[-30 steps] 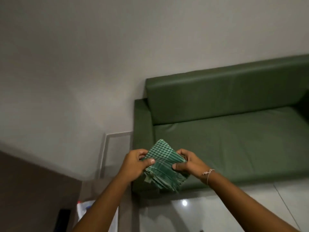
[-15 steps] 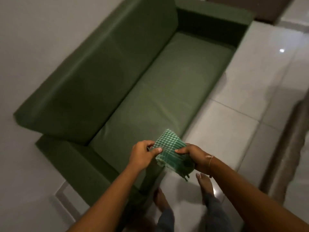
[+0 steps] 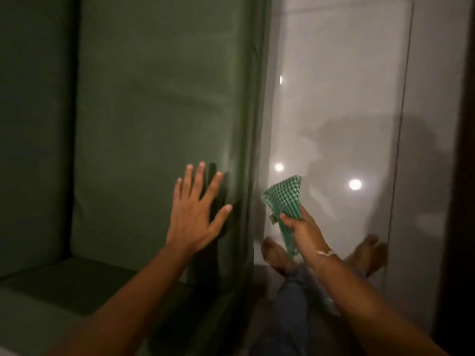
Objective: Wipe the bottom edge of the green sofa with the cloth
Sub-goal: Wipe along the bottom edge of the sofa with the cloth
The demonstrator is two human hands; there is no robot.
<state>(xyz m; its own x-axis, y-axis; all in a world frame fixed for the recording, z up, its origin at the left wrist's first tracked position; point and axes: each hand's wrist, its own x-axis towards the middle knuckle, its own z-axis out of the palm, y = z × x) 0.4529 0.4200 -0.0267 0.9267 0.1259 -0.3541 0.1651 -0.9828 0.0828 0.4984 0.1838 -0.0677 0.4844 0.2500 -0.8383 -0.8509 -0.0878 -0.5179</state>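
Note:
The green sofa [image 3: 154, 104] fills the left half of the head view, its seat cushion running up the frame and its front edge [image 3: 253, 150] next to the floor. My left hand [image 3: 196, 209] lies flat on the seat near that edge, fingers spread, holding nothing. My right hand [image 3: 302, 227] grips the folded green-and-white checked cloth [image 3: 285, 199] over the floor, just right of the sofa's front edge. The cloth is not touching the sofa.
Glossy pale floor tiles [image 3: 334, 111] lie right of the sofa, with light reflections and shadows. My two bare feet [image 3: 276, 255] stand on the tiles close to the sofa front. A dark piece of furniture [image 3: 465, 176] borders the far right.
The view has swung down and along the sofa front. My left hand let go of the cloth and went flat on the seat. My right hand now holds the cloth alone, lower, over the floor.

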